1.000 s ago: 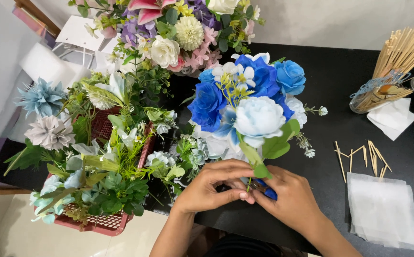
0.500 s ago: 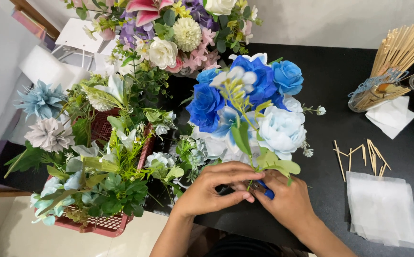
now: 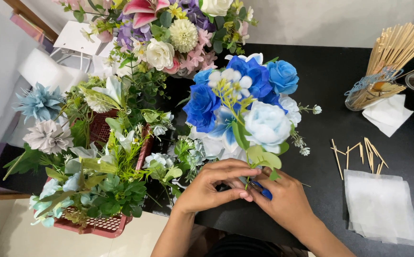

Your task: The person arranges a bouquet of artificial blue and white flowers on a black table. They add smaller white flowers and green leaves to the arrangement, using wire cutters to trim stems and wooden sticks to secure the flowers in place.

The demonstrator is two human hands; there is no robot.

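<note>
Looking down from the head camera, the person is working at the near edge of a black table [image 3: 330, 81], both hands meeting at the base of a blue and white artificial flower bunch [image 3: 245, 104]. The left hand [image 3: 211, 188] is curling its fingers closed around the gathered stems, thumb and forefinger pinching just under the lowest leaves; the right hand [image 3: 285, 202] is closing from the other side, fingertips pressing on something dark blue there, though what it is I cannot tell. The bunch is standing nearly upright, leaning slightly away. It looks light, top-heavy and soft in the blooms, stiffer in the stems, so the stems are the place to grip. A red basket [image 3: 99, 223] of greenery is sitting just to the left, with wooden sticks [image 3: 364, 154] and white tissue sheets [image 3: 380, 204] lying to the right.
</note>
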